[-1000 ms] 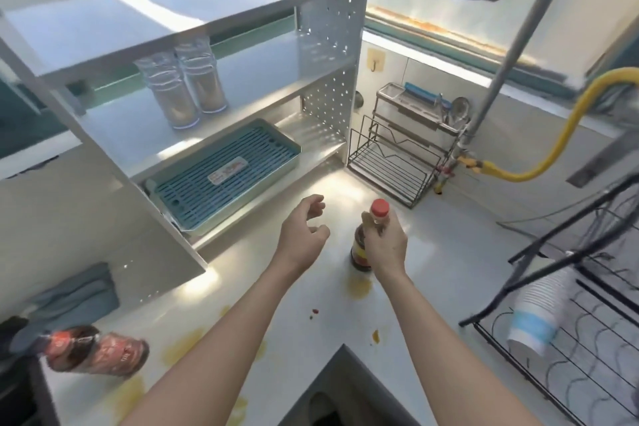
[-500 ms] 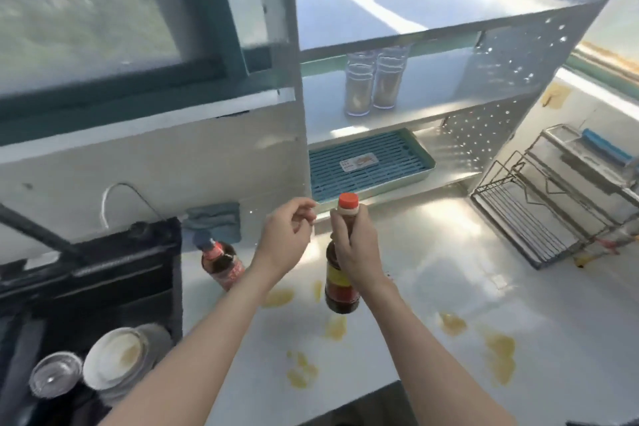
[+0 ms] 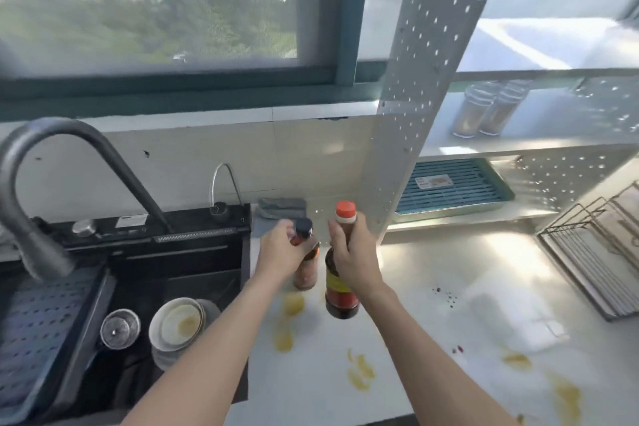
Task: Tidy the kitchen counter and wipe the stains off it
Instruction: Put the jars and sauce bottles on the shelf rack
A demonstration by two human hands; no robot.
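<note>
The right hand [image 3: 352, 252] is wrapped around the red-capped sauce bottle [image 3: 340, 282], lifted above the stained tabletop [image 3: 432, 287] near its sink-side edge, while just beside it the left hand [image 3: 281, 252] clasps the black-capped bottle [image 3: 306, 266].

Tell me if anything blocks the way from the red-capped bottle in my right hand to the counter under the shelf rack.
Nothing visible does. The right hand holds the red-capped bottle above the counter, and the stretch toward the shelf rack looks bare. The black-capped bottle in the left hand sits on the other side.
</note>
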